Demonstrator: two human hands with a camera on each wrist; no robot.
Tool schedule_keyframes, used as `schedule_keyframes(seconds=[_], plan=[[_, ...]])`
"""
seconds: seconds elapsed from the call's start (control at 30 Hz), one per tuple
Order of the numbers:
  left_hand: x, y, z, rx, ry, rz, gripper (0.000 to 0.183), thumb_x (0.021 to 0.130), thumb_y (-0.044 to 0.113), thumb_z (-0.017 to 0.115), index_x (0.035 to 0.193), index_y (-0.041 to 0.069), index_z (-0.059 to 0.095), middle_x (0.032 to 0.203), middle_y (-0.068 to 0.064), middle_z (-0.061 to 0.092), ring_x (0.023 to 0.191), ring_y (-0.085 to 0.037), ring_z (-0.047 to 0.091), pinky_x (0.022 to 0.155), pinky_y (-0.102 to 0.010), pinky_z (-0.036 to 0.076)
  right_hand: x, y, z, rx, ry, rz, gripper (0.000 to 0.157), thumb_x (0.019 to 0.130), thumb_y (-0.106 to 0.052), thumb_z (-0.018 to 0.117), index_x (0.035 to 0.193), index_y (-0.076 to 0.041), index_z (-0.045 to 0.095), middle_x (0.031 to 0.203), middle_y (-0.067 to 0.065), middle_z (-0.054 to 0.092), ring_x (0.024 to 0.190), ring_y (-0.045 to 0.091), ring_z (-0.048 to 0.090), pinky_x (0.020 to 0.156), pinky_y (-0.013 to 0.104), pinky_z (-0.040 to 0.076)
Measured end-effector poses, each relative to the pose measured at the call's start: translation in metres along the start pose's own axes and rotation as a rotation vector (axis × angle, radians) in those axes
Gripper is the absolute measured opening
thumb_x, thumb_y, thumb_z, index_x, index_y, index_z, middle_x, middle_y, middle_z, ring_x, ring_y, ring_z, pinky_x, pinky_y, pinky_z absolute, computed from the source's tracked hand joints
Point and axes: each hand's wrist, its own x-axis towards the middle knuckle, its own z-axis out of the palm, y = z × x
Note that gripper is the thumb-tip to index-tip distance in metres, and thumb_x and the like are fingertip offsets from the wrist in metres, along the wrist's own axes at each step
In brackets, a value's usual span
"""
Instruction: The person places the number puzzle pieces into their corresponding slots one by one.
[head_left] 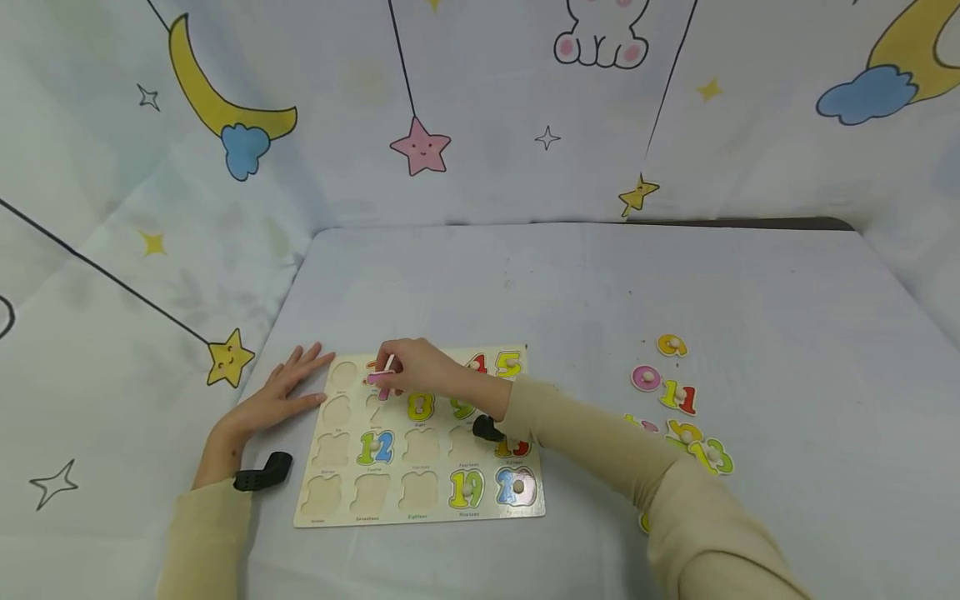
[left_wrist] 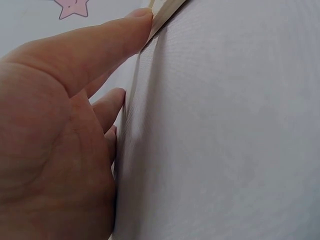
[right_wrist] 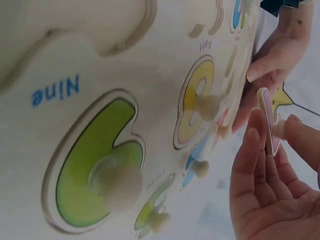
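A pale wooden number puzzle board (head_left: 306,500) lies on the table. Above its upper left part my right hand (head_left: 422,367) pinches a pink number piece (head_left: 380,378). In the right wrist view this piece (right_wrist: 268,120) is edge-on, its knob by the thumb and other fingers at its back; it looks like a 7. My left hand (head_left: 277,398) rests at the board's left edge with fingers spread. The left wrist view shows the left thumb (left_wrist: 95,47) against the board's edge. The 8 (head_left: 421,407) and 12 (head_left: 376,447) sit in their recesses.
Right of the board lie loose pieces: an orange one (head_left: 672,345), a pink 0 (head_left: 647,378), an 11 (head_left: 678,397) and an overlapping cluster (head_left: 708,455). My right forearm (head_left: 600,442) crosses the board's right side. A patterned cloth wall (head_left: 480,183) stands behind the table.
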Motion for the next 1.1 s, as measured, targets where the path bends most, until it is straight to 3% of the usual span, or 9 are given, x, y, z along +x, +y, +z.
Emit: schedule_keyframes(seconds=[0.2, 0.47, 0.87, 1.1], plan=[[0.000, 0.006, 0.000, 0.000, 0.005, 0.001, 0.065, 0.090, 0.017, 0.064, 0.146, 0.008, 0.032, 0.154, -0.018, 0.004, 0.137, -0.035, -0.014, 0.103, -0.057, -0.013, 0.004, -0.002, 0.016, -0.166, -0.003, 0.030, 0.019, 0.088, -0.034, 0.066, 0.094, -0.017, 0.061, 0.070, -0.008, 0.059, 0.059, 0.008, 0.050, 0.053, 0.019, 0.039], [0.000, 0.002, 0.000, -0.004, 0.001, -0.009, 0.065, 0.090, 0.022, 0.064, 0.147, 0.012, 0.033, 0.155, -0.014, 0.004, 0.138, -0.033, -0.014, 0.103, -0.057, -0.013, 0.003, 0.003, 0.030, -0.216, 0.013, 0.021, 0.019, 0.089, -0.034, 0.065, 0.088, -0.017, 0.058, 0.065, -0.014, 0.059, 0.059, 0.006, 0.048, 0.053, 0.019, 0.035], [-0.001, 0.003, -0.001, -0.006, -0.002, -0.014, 0.065, 0.091, 0.023, 0.063, 0.147, 0.012, 0.033, 0.155, -0.014, 0.003, 0.137, -0.032, -0.015, 0.103, -0.055, -0.013, 0.004, -0.004, 0.031, -0.347, 0.025, 0.025, 0.020, 0.090, -0.030, 0.064, 0.081, -0.014, 0.056, 0.075, -0.007, 0.052, 0.063, 0.008, 0.047, 0.053, 0.018, 0.036], [-0.001, 0.004, -0.001, -0.021, 0.003, -0.005, 0.063, 0.091, 0.022, 0.062, 0.147, 0.012, 0.033, 0.155, -0.014, 0.004, 0.137, -0.033, -0.015, 0.103, -0.055, -0.013, 0.010, -0.003, 0.038, -0.434, 0.006, 0.032, 0.021, 0.085, -0.024, 0.071, 0.079, -0.016, 0.053, 0.074, -0.006, 0.049, 0.067, 0.008, 0.045, 0.053, 0.018, 0.035]])
